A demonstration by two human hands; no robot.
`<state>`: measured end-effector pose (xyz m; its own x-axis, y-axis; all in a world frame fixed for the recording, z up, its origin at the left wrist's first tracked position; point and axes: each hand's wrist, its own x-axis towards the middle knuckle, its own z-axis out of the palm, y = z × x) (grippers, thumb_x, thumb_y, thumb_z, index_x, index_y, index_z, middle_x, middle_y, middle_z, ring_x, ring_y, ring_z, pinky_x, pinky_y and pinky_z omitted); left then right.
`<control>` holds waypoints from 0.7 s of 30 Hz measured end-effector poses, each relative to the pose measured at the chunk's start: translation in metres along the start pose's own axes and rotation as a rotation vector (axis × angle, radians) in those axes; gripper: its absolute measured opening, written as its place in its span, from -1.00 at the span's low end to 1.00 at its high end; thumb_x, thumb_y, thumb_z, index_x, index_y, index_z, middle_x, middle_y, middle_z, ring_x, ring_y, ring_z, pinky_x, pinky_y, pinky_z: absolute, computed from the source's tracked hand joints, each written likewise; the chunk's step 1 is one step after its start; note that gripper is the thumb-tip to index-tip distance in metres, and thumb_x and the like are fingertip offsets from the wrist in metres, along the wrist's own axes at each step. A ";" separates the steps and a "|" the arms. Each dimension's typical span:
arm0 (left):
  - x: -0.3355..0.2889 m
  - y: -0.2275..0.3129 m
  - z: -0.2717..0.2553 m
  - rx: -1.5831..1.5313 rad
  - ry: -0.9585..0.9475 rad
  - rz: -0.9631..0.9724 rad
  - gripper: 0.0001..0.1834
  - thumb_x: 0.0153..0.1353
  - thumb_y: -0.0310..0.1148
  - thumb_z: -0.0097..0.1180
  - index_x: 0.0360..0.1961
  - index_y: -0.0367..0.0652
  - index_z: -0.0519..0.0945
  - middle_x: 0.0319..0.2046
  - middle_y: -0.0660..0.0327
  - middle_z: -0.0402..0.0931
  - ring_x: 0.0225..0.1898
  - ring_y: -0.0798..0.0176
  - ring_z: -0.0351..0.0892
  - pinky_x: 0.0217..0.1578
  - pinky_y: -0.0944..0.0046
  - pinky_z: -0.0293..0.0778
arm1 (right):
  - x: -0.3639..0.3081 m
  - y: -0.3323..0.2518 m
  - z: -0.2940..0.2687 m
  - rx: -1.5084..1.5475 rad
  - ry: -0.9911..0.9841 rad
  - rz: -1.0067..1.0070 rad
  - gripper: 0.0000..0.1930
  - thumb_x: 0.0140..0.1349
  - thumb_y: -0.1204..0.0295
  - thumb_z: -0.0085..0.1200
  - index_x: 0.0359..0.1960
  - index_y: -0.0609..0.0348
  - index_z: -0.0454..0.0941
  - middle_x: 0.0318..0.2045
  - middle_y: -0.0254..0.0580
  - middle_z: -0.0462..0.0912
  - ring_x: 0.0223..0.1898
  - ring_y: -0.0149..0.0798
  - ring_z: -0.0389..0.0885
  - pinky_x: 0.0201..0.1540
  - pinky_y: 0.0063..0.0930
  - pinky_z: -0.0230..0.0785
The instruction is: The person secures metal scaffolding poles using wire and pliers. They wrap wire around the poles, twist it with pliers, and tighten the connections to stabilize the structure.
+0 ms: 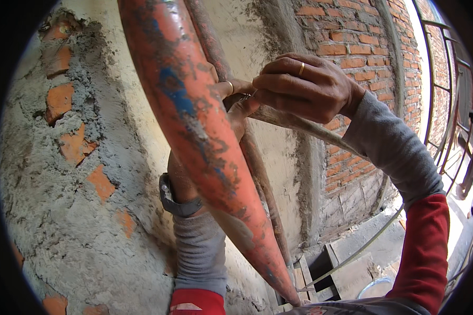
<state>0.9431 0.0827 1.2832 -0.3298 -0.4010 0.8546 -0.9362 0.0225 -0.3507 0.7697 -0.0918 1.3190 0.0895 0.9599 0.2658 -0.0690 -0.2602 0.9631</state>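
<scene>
A thick orange metal pole (194,121) with worn blue and grey patches runs slantwise close in front of me. Behind it stand a thinner rusty pole (260,170) and a crossing brown pole (312,130) that meets it near my hands. My left hand (238,107) reaches round behind the orange pole, which hides most of it; its thumb and a ringed finger pinch together. My right hand (305,86), also ringed, is closed with its fingertips against the left ones. A tiny dark wire-like bit (244,97) shows between the fingers; what each hand grips is mostly hidden.
Rough grey mortar with exposed bricks (60,101) covers the wall at left. A brick wall (352,50) with cement columns stands at right, beside a metal scaffold frame (439,84). Boards (347,273) and a pale hose (360,250) lie below.
</scene>
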 end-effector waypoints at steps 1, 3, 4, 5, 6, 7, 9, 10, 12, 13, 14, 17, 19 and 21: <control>-0.001 0.000 0.000 -0.025 -0.008 -0.012 -0.44 0.15 -0.06 0.44 0.12 -0.09 0.63 -0.07 0.18 0.14 -0.01 0.22 0.32 0.03 0.27 0.51 | -0.002 0.000 0.001 0.011 -0.003 0.009 -0.80 -0.01 0.47 0.33 -0.33 0.26 0.67 -0.18 -0.15 0.65 -0.17 -0.13 0.69 -0.16 -0.34 0.64; 0.001 0.000 -0.001 -0.086 -0.015 -0.043 -0.39 0.14 -0.07 0.45 0.17 -0.06 0.58 -0.04 0.16 0.16 0.02 0.20 0.34 0.05 0.26 0.51 | -0.006 -0.002 0.004 0.028 0.031 0.074 -0.78 -0.02 0.47 0.34 -0.30 0.24 0.67 -0.21 -0.18 0.66 -0.22 -0.16 0.69 -0.21 -0.36 0.63; 0.003 0.001 -0.001 -0.203 -0.025 -0.098 -0.37 0.14 -0.08 0.46 0.20 -0.04 0.56 -0.03 0.16 0.17 0.03 0.20 0.35 0.06 0.25 0.51 | -0.008 -0.003 0.007 0.038 0.046 0.106 -0.77 -0.02 0.46 0.34 -0.28 0.23 0.67 -0.23 -0.20 0.67 -0.25 -0.18 0.69 -0.23 -0.37 0.63; 0.006 0.001 -0.001 -0.169 0.042 -0.103 -0.34 0.13 -0.09 0.47 0.23 -0.02 0.54 -0.01 0.15 0.17 0.04 0.19 0.35 0.07 0.25 0.51 | -0.010 -0.005 0.008 0.097 0.050 0.170 -0.76 0.00 0.46 0.34 -0.27 0.22 0.66 -0.25 -0.22 0.67 -0.27 -0.20 0.70 -0.25 -0.37 0.62; 0.007 0.003 -0.001 -0.220 0.091 -0.141 -0.32 0.12 -0.09 0.48 0.25 -0.01 0.52 0.00 0.14 0.18 0.06 0.18 0.36 0.08 0.24 0.51 | -0.011 -0.007 0.011 0.153 0.056 0.234 -0.76 0.01 0.46 0.35 -0.26 0.20 0.65 -0.28 -0.23 0.67 -0.30 -0.22 0.70 -0.27 -0.37 0.62; 0.008 0.005 0.002 -0.197 0.174 -0.138 -0.23 0.14 -0.10 0.47 0.33 0.01 0.41 0.04 0.11 0.20 0.06 0.17 0.39 0.11 0.24 0.51 | -0.012 -0.008 0.012 0.205 0.062 0.297 -0.76 0.03 0.46 0.35 -0.24 0.19 0.64 -0.30 -0.25 0.68 -0.32 -0.23 0.70 -0.30 -0.37 0.61; 0.006 0.012 0.012 -0.573 0.234 -0.268 -0.09 0.18 -0.11 0.45 0.45 -0.03 0.19 0.14 0.05 0.24 0.07 0.14 0.45 0.15 0.22 0.50 | -0.013 -0.011 0.016 0.259 0.091 0.413 -0.81 0.15 0.45 0.33 -0.21 0.13 0.62 -0.40 -0.29 0.68 -0.37 -0.24 0.70 -0.33 -0.37 0.59; 0.001 0.019 0.020 -0.808 0.254 -0.369 -0.02 0.22 -0.12 0.43 0.49 -0.07 0.07 0.19 0.02 0.26 0.07 0.12 0.48 0.17 0.20 0.49 | -0.012 -0.012 0.018 0.293 0.068 0.487 -0.83 0.18 0.44 0.32 -0.22 0.12 0.62 -0.42 -0.28 0.68 -0.38 -0.23 0.70 -0.33 -0.36 0.59; -0.004 0.016 0.028 -0.985 0.176 -0.494 -0.16 0.28 -0.12 0.38 0.39 -0.24 0.17 0.13 0.04 0.39 0.06 0.21 0.52 0.13 0.21 0.50 | -0.010 -0.013 0.020 0.334 0.114 0.569 -0.84 0.21 0.37 0.33 -0.24 0.09 0.64 -0.45 -0.30 0.69 -0.39 -0.21 0.71 -0.36 -0.34 0.57; -0.006 0.015 0.032 -1.068 0.143 -0.563 -0.21 0.31 -0.12 0.35 0.34 -0.32 0.22 0.10 0.05 0.45 0.05 0.25 0.53 0.10 0.21 0.50 | -0.008 -0.014 0.019 0.335 0.089 0.577 -0.85 0.22 0.36 0.32 -0.25 0.10 0.65 -0.46 -0.27 0.70 -0.41 -0.19 0.71 -0.37 -0.32 0.56; -0.005 0.012 0.038 -1.040 0.158 -0.606 -0.28 0.31 -0.12 0.34 0.28 -0.32 0.29 0.04 0.09 0.49 0.02 0.29 0.54 0.06 0.23 0.50 | -0.006 -0.014 0.019 0.332 0.064 0.587 -0.85 0.23 0.35 0.32 -0.26 0.11 0.67 -0.47 -0.23 0.70 -0.43 -0.18 0.71 -0.37 -0.29 0.56; -0.007 0.013 0.054 -1.109 0.305 -0.743 -0.53 0.30 -0.14 0.35 0.02 -0.25 0.49 -0.19 0.23 0.57 -0.20 0.39 0.58 -0.19 0.35 0.49 | 0.007 -0.015 0.015 0.359 -0.101 0.786 -0.86 0.25 0.35 0.27 -0.30 0.15 0.71 -0.52 -0.11 0.70 -0.49 -0.12 0.71 -0.37 -0.24 0.54; -0.008 0.015 0.060 -1.205 0.293 -0.991 -0.56 0.28 -0.16 0.36 -0.03 -0.23 0.50 -0.27 0.26 0.58 -0.32 0.40 0.57 -0.28 0.37 0.47 | 0.021 -0.014 0.009 0.374 -0.256 0.962 -0.86 0.26 0.37 0.22 -0.31 0.16 0.72 -0.55 -0.03 0.68 -0.53 -0.08 0.70 -0.36 -0.21 0.54; -0.009 0.013 0.062 -1.266 0.323 -0.773 -0.59 0.26 -0.17 0.37 -0.07 -0.20 0.52 -0.33 0.27 0.58 -0.39 0.40 0.55 -0.34 0.36 0.46 | 0.038 -0.012 0.000 0.379 -0.441 1.138 -0.85 0.27 0.41 0.16 -0.31 0.18 0.73 -0.57 0.06 0.66 -0.57 -0.04 0.69 -0.34 -0.19 0.54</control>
<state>0.9411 0.0296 1.2470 0.4221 -0.4744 0.7725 -0.3153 0.7221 0.6157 0.7743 -0.0528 1.3178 0.4927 0.0799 0.8665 -0.0434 -0.9923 0.1162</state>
